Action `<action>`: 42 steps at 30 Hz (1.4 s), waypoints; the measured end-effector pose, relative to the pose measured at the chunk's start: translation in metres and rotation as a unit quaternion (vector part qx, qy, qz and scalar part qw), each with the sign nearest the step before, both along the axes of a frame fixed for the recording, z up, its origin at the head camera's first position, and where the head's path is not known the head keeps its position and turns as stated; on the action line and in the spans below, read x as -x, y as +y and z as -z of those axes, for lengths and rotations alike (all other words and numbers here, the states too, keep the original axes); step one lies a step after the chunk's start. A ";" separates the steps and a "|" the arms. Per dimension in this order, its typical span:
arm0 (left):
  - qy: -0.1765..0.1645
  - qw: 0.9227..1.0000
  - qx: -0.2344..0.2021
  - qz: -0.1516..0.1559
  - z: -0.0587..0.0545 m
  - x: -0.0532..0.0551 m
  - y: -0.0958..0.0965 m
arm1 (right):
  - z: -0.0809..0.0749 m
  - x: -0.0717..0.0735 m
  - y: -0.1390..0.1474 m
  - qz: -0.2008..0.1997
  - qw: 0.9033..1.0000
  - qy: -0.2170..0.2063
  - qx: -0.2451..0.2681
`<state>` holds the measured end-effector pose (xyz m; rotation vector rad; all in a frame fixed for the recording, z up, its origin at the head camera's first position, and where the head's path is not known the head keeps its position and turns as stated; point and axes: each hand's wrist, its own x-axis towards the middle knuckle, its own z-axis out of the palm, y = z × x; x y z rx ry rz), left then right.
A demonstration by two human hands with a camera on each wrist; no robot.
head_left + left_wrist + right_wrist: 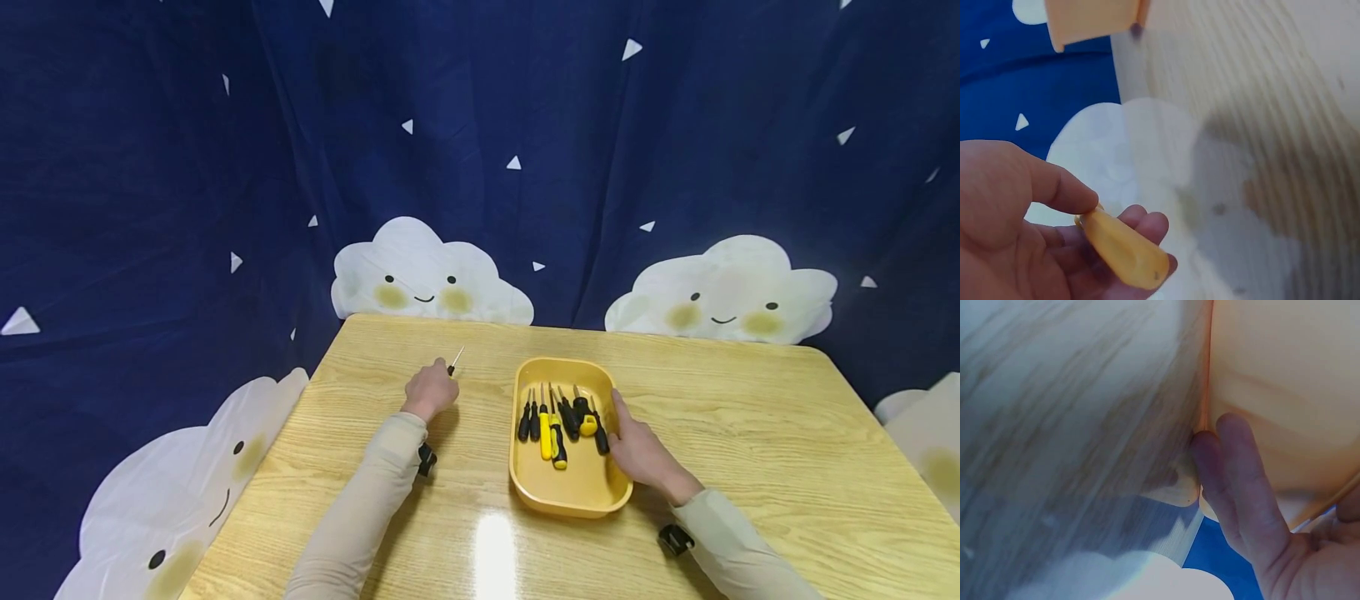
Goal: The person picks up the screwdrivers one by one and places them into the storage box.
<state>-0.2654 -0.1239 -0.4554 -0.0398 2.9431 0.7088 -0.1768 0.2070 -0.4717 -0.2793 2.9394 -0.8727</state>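
In the head view my left hand [432,389] is over the left part of the table, gripping a screwdriver [456,361] whose thin metal shaft points away to the upper right. The left wrist view shows its yellow handle [1124,251] between thumb and fingers. To the right stands a yellow plastic tray [551,493]. My right hand [643,452] holds its right wall, fingers along the outside and thumb over the rim. Inside the tray lie several black and yellow screwdrivers [545,435], roughly side by side. Among them is a short, stubby yellow-and-black tool [588,425].
The light wooden table [750,433] extends on both sides of the tray. Behind it hangs a dark blue curtain [480,100] with white clouds and triangles. Each wrist wears a small black device [675,539].
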 end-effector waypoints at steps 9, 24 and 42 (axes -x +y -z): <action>0.023 0.999 -0.038 0.028 -0.013 -0.004 0.012 | 0.001 0.001 0.000 -0.002 1.000 0.000 0.004; 0.011 0.983 -0.173 0.067 -0.027 -0.014 0.034 | -0.002 -0.001 -0.001 0.000 1.000 -0.006 0.002; -0.059 0.925 -0.363 0.094 -0.030 -0.021 0.057 | 0.000 -0.001 0.000 0.002 1.000 -0.008 0.004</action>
